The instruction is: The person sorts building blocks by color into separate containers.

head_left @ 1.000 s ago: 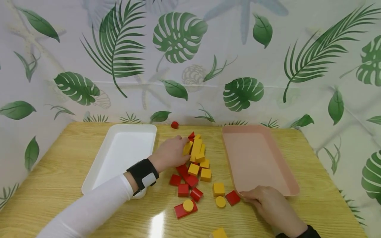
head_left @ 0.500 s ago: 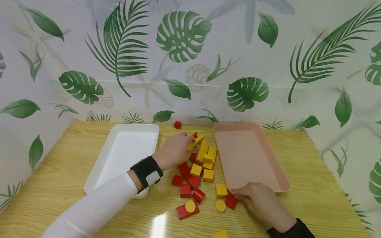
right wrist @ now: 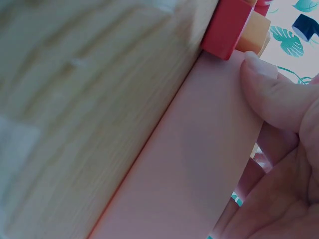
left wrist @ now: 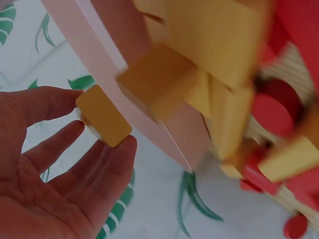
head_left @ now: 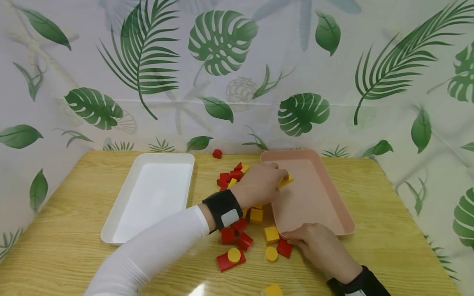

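In the head view, the left hand (head_left: 261,185) reaches across the wooden table (head_left: 389,205) and pinches a yellow block (head_left: 286,180), which appears above the left part of the pink tray (head_left: 309,201). The right hand (head_left: 322,246) grips that tray at its near left corner. Just beside these fingers lie a red block (head_left: 284,248), a yellow cube (head_left: 271,235) and a yellow disc (head_left: 271,253). Red and yellow blocks crowd the space between the pink tray and the white tray (head_left: 155,197), partly hidden by the left wrist with its black band (head_left: 223,208). Nearer the person, a second yellow disc (head_left: 234,255) rests on a flat red block (head_left: 223,263). One small red piece (head_left: 217,153) sits apart at the far edge, in front of the leaf-patterned cloth (head_left: 222,88).

In the left wrist view, thumb and fingertips hold the yellow block by its ends, beside the pink tray's wall; some blocks behind are blurred.

In the right wrist view, the thumb lies on the outside of the pink tray's wall, with the fingers curled behind the rim.
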The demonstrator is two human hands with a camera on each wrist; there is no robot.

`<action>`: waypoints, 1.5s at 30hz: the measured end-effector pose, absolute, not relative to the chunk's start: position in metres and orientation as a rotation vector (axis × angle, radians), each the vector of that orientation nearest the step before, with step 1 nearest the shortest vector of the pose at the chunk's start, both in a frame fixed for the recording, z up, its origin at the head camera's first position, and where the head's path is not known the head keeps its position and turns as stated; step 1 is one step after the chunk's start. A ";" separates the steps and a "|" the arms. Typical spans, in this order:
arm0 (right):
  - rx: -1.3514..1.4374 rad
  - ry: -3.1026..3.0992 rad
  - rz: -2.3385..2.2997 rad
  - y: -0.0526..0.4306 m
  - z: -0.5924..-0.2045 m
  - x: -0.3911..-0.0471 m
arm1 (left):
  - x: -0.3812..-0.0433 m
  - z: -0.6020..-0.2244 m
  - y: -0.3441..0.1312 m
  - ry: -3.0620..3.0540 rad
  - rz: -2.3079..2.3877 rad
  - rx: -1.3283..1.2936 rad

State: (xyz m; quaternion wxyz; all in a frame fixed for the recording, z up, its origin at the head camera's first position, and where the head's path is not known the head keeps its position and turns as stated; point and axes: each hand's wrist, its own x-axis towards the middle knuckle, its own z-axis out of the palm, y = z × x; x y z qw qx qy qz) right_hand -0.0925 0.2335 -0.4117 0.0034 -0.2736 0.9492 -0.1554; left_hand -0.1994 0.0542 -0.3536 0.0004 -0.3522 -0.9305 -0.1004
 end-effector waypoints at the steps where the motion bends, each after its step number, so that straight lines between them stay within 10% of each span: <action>1: -0.866 2.975 -0.488 0.234 -0.412 -0.093 | -0.198 -0.355 0.061 -2.911 -0.291 -1.142; 23: -0.936 2.976 -0.570 0.234 -0.406 -0.103 | -0.186 -0.386 0.112 -3.004 -0.271 -1.542; 45: -0.955 2.957 -0.491 0.243 -0.407 -0.112 | -0.232 -0.358 0.025 -3.121 -0.449 -0.985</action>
